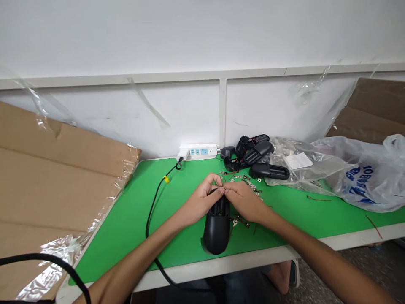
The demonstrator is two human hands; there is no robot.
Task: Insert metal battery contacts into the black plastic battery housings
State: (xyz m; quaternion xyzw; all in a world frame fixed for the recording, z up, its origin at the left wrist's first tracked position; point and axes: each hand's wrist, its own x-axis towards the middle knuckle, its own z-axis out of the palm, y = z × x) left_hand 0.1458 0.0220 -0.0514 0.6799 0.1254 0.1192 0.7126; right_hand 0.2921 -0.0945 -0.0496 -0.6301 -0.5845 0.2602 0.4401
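A black plastic housing (216,236) with an open battery compartment lies lengthwise on the green table mat, its rounded end towards me. My left hand (207,197) and my right hand (245,202) meet over its far end, thumbs and fingertips pinched close together. What they pinch is too small and too covered to make out. Just beyond and right of my fingers lie several small metal contact plates (253,185). By the housing's right side are more metal contacts (246,225) with thin wires.
Several black housings (268,171) are piled at the back right beside clear plastic bags (354,177). A white power strip (202,150) stands by the wall, with a black cable (153,202) running from it to the front edge. Cardboard (63,169) leans at left.
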